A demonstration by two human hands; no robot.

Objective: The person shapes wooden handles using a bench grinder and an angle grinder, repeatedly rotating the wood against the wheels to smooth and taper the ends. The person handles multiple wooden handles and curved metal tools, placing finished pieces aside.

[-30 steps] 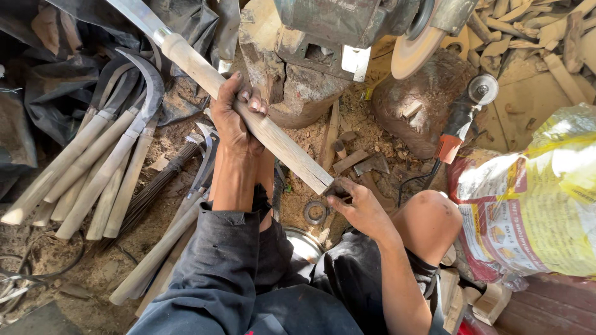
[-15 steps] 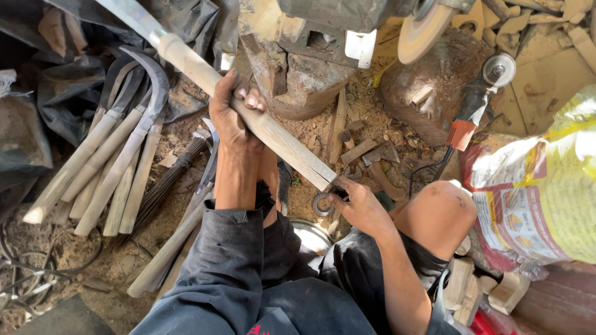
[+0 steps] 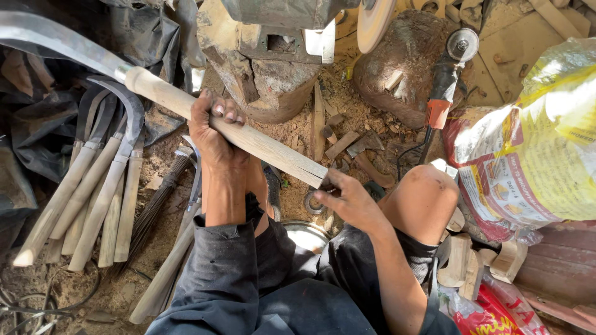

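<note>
Gripped hard, left hand wrapped shut around the middle of the long wooden handle, just in front of the stump. Held so, seemingly, to steady the shaft and keep its curved blade lifted out to the left of the stump, away from the body. Ran slantwise across the front of the stump, blade end high, butt end low.

Set at that butt end, right hand, fingers curled close against the split wood, in front of the stump and a little to its right. Could not tell whether pinched on the end itself or merely pressed to it.

Counted:
- One bladed tool in hand.
- About six finished sickles laid side by side well to the left of the stump, handles parallel, likely kept together as done work; overlap left the exact number unsure.
- One angle grinder propped to the right of the stump, probably within reach.
- One grinding disc just to the right of the stump's top.
- One metal ring on the ground in front of the stump, beside the butt end.
- One yellow sack far to the right of the stump.
</note>
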